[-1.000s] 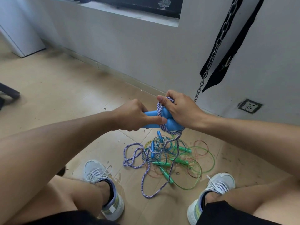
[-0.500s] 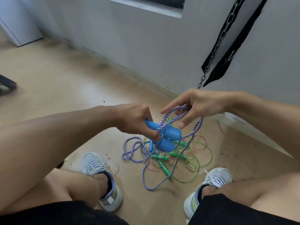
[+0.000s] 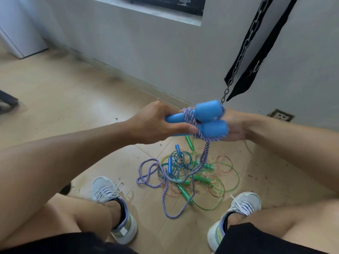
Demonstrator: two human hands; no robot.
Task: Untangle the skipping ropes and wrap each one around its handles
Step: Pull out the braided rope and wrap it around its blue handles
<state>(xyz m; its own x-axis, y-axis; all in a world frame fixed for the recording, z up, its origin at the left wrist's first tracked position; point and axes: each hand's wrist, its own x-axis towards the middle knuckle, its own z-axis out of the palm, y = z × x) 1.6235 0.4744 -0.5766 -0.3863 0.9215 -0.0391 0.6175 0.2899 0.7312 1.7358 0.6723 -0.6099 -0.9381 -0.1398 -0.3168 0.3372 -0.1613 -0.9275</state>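
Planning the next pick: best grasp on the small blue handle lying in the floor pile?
Judging by its pose, take the small blue handle across its bare middle, fingers coming straight down from above. It lies flat on the floor, thin rope loops crowding its far end.

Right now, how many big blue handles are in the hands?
2: upper big blue handle and lower big blue handle, side by side, gripped by the left hand, right hand behind.

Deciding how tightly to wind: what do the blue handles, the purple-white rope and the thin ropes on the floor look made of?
Blue handles: probably matte foam or soft plastic; even colour, no glare. Purple-white rope: twisted cord, apparently textile; spiral strands show. Thin ropes on the floor: likely translucent plastic; the tiles show through the green and orange loops.
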